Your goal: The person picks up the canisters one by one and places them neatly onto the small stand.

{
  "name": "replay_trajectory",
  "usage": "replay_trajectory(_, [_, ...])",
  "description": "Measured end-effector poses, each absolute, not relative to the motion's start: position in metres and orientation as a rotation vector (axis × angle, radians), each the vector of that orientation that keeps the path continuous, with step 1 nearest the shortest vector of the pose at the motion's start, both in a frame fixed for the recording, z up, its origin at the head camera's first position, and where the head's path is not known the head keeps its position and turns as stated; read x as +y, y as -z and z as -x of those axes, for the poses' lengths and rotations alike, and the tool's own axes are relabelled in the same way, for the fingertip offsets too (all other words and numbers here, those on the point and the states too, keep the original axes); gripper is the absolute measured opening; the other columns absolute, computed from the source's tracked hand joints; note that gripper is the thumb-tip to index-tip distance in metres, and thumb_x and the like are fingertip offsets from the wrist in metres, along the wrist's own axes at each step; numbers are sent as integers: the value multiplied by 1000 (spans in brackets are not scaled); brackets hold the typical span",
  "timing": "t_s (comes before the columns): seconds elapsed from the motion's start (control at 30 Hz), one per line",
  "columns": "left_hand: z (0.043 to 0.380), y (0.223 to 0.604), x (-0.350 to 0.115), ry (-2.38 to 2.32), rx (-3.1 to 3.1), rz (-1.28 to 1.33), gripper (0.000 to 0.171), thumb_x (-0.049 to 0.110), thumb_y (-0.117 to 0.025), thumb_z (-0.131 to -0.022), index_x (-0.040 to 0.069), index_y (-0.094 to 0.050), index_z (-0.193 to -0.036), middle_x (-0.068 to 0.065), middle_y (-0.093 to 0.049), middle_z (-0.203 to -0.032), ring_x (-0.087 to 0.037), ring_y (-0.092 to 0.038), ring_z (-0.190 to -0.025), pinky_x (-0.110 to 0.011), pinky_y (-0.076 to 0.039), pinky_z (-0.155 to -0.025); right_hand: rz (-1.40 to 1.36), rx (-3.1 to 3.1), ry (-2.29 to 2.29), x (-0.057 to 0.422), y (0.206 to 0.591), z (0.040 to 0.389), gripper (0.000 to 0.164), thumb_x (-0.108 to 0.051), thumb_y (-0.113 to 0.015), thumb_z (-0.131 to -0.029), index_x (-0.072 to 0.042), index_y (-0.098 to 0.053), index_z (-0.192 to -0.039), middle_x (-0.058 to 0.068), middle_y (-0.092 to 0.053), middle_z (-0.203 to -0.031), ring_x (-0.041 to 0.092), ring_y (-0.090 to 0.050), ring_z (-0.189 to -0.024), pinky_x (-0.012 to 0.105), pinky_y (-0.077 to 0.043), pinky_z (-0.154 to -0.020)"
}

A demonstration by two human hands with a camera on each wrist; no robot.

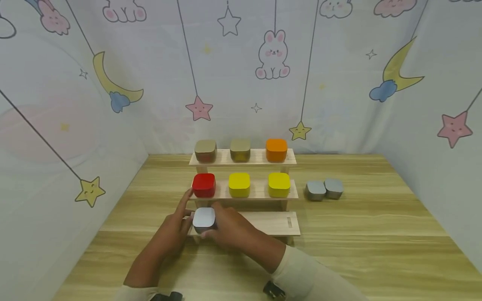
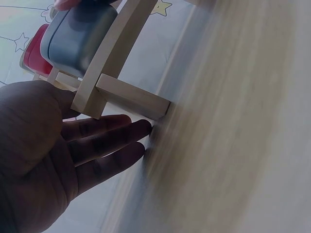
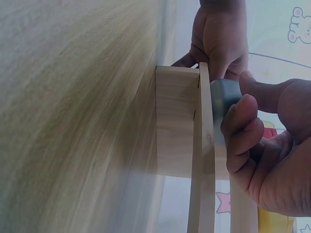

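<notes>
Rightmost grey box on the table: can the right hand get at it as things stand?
Probably not yet: the right hand grips another grey box at the lowest shelf. Emptied, it likely could: the rightmost box rests on the table with nothing visible over it or in front.

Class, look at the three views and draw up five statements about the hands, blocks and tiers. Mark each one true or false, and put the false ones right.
1. The right hand grips a gray block at the left end of the bottom tier. True.
2. The red block stands at the left end of the middle tier. True.
3. The yellow blocks stand on different tiers. False: both are on the middle tier.
4. The left hand is at the left end of the bottom tier. True.
5. Three blocks stand on the table to the right of the tiers. False: only two gray blocks stand on the table there.
</notes>
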State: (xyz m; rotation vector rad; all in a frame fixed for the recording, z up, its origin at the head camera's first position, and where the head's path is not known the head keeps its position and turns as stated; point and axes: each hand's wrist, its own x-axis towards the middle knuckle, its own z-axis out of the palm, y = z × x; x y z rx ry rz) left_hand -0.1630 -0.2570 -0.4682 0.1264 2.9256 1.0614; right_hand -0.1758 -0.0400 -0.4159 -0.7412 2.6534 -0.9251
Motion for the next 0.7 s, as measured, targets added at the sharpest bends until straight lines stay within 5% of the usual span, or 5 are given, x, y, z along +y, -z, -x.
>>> replay_trajectory(0.7, [163,468,-257,-1069,2925,-127,90,8,-55,-113,38,1,-176,-23,-69,-147,-45,-67,-137,-69,-49,-118,780,2680,909,-41,418,178,70,-20,-92,-90,-8,-54,-148,13,-76,-132,21,-72,-103,41,-63,-99])
